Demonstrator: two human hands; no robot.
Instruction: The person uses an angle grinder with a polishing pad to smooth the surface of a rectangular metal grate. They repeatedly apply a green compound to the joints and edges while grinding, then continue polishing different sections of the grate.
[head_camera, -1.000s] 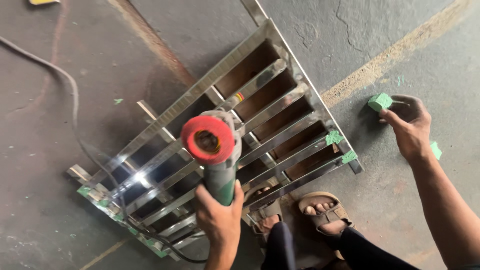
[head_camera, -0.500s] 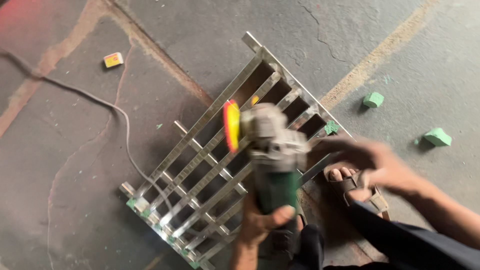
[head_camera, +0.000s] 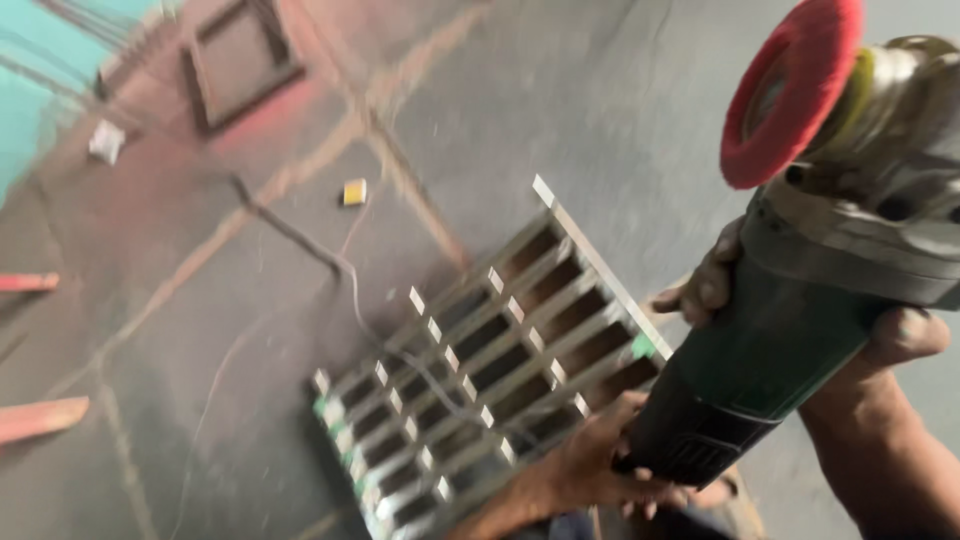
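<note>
Gripping grinder (head_camera: 790, 330), apparently both hands.

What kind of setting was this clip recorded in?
Most likely a metal fabrication or welding workshop. The hands grip a green angle grinder fitted with a red buffing wheel, above a shiny metal grille lying on a stained concrete floor, with a cable trailing across it.

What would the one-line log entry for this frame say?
left hand: grips grinder rear | right hand: holds grinder body | red wheel: raised off metal grate | grate: on floor
</note>
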